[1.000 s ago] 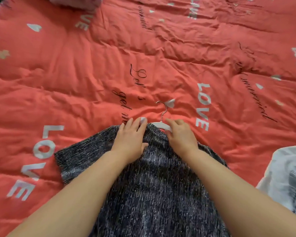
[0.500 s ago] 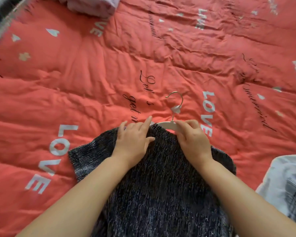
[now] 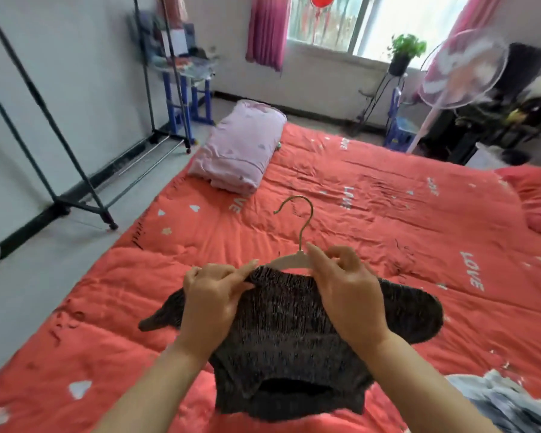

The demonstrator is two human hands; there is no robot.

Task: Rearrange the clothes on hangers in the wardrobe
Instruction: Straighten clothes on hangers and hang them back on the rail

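A dark speckled knit top (image 3: 289, 342) hangs on a white hanger (image 3: 289, 260) with a metal hook (image 3: 303, 214), lifted above the red bed. My left hand (image 3: 211, 303) pinches the top's left shoulder at the neckline. My right hand (image 3: 347, 289) grips the hanger's right arm together with the fabric. The hook points up and away from me. An empty black clothes rack (image 3: 44, 126) stands by the left wall.
A red quilt (image 3: 388, 232) printed with "LOVE" covers the bed. A folded pink blanket (image 3: 241, 148) lies at its far left corner. Pale crumpled clothes (image 3: 506, 398) lie at the lower right. A fan (image 3: 459, 73), a potted plant (image 3: 405, 53) and a cluttered table (image 3: 185, 67) stand beyond.
Both hands have lifted the top and hanger off the quilt. The view has swung up from the bed to take in the room and the rack.
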